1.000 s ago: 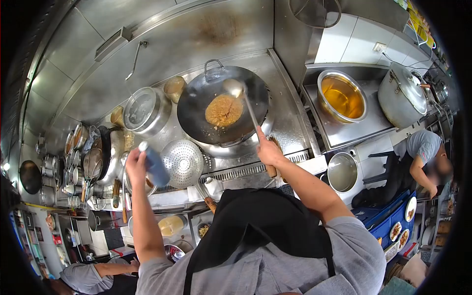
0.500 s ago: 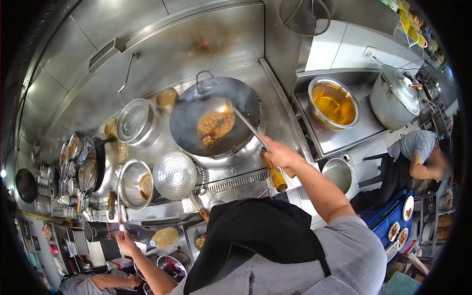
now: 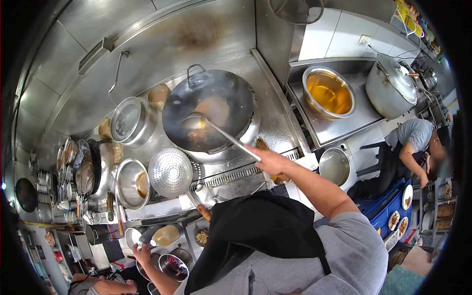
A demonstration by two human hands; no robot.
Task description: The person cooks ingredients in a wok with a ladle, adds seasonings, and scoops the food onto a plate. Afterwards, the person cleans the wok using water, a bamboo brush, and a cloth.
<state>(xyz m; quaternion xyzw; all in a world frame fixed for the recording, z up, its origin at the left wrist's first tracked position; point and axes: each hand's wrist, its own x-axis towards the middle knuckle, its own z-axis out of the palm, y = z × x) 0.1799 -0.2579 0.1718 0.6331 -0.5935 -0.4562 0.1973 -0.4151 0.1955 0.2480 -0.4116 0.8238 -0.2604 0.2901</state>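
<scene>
My right hand (image 3: 271,163) is closed around the handle of a long metal ladle (image 3: 231,139). The ladle's bowl is down in a black wok (image 3: 172,120), at its left side, beside steaming brown chopped food (image 3: 215,107). Lower left, my left hand (image 3: 142,253) has its fingers closed at the white-capped neck of a dark bottle (image 3: 149,235). Beside that bottle lies a clear bottle of yellowish liquid (image 3: 167,235). A perforated strainer (image 3: 170,172) with a wooden handle and a steel bowl (image 3: 132,183) with brown residue sit in front of the wok.
A pot of amber oil (image 3: 330,93) and a lidded stockpot (image 3: 391,91) stand on the right counter. A bamboo brush (image 3: 265,145) is near my right hand. A co-worker (image 3: 415,140) is at the far right by plated food (image 3: 402,226); another person's arm (image 3: 115,286) shows lower left.
My right hand has drawn the ladle left and nearer me within the wok. My left hand has moved right and down with the dark bottle, which now sits beside the clear one.
</scene>
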